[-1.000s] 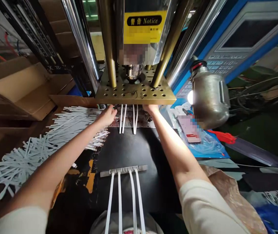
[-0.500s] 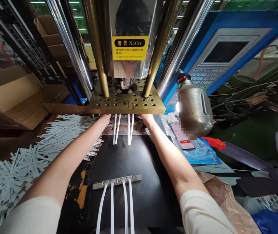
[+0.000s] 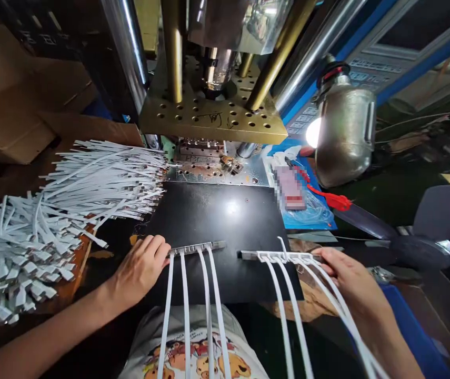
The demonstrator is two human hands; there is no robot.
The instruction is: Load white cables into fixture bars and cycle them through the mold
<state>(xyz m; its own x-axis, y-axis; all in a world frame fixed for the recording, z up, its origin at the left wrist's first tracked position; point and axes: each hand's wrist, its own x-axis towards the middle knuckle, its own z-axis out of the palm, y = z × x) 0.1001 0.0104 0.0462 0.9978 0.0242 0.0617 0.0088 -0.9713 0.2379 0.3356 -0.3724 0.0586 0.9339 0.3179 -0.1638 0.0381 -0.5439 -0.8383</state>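
Observation:
My left hand [image 3: 142, 266] pinches the left end of a metal bar [image 3: 219, 245] at the front of the black table. White flat cables [image 3: 185, 310] run from this bar down toward my lap. My right hand [image 3: 341, 268] grips the right end of a second metal bar [image 3: 248, 255], held near the table's front right corner. White moulded plastic [image 3: 280, 257] lies along that bar, with a thin stub sticking up. More white cables [image 3: 290, 300] hang from it, passing in front of my right forearm.
The press's brass plate [image 3: 212, 123] hangs above a metal mould base [image 3: 193, 171]. A large pile of white cables [image 3: 102, 176] covers the left side. On the right are a lamp [image 3: 345, 137], a phone [image 3: 290, 187] on blue plastic, and a fan [image 3: 410, 242].
Both hands have come back from beneath the press plate to the table's front. The right now carries a bar with cables; the left has taken hold of the bar lying there. The view tilts lower.

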